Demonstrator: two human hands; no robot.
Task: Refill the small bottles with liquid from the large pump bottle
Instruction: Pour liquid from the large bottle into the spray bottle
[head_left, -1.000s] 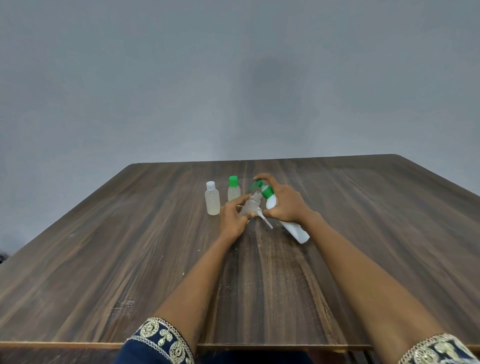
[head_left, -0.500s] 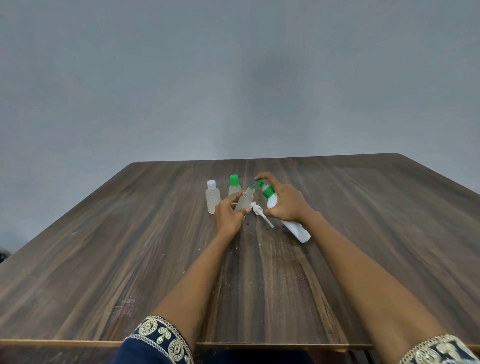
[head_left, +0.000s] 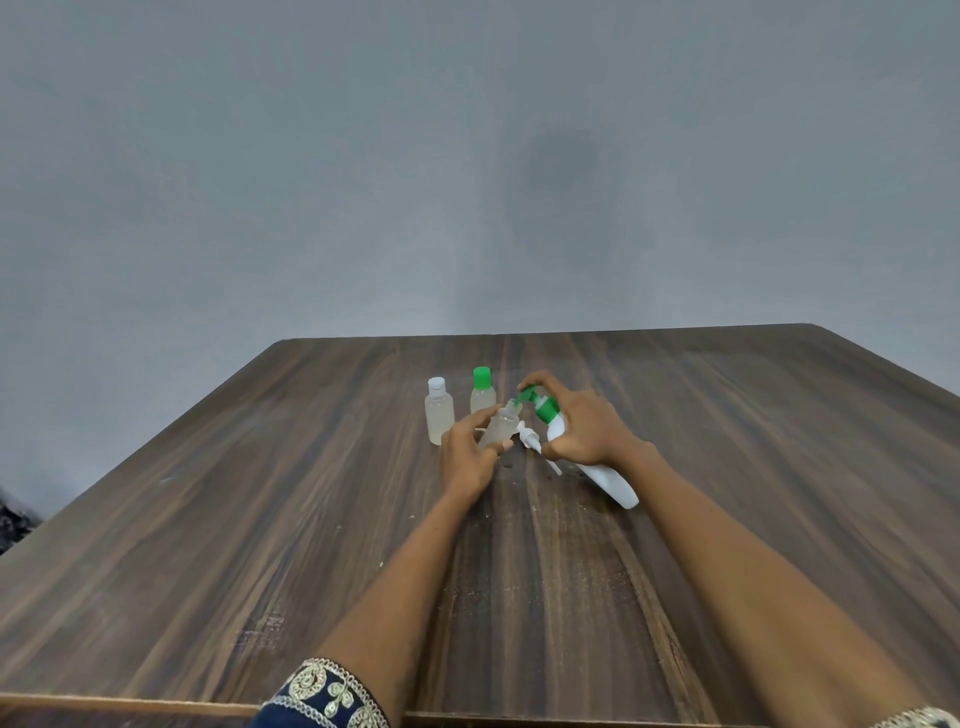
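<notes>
I am gripping a small, uncapped, translucent plastic bottle (head_left: 500, 427) in my left hand (head_left: 467, 457), fingers and thumb curled round its body, tilting its open neck toward the right. My right hand (head_left: 587, 428) is wrapping round the large white plastic pump bottle with a green pump head (head_left: 597, 467), which is leaning to the left, its base down by the dark wooden table (head_left: 260, 519); my index finger is lying over the pump top, and the green nozzle is sitting right at the small bottle's mouth. A small white pump cap with a thin tube (head_left: 535, 446) is lying on the table between my hands. Just behind my left hand, a small clear bottle with a white cap (head_left: 439, 419) and a small clear bottle with a green cap (head_left: 482, 391) are standing upright beside each other.
</notes>
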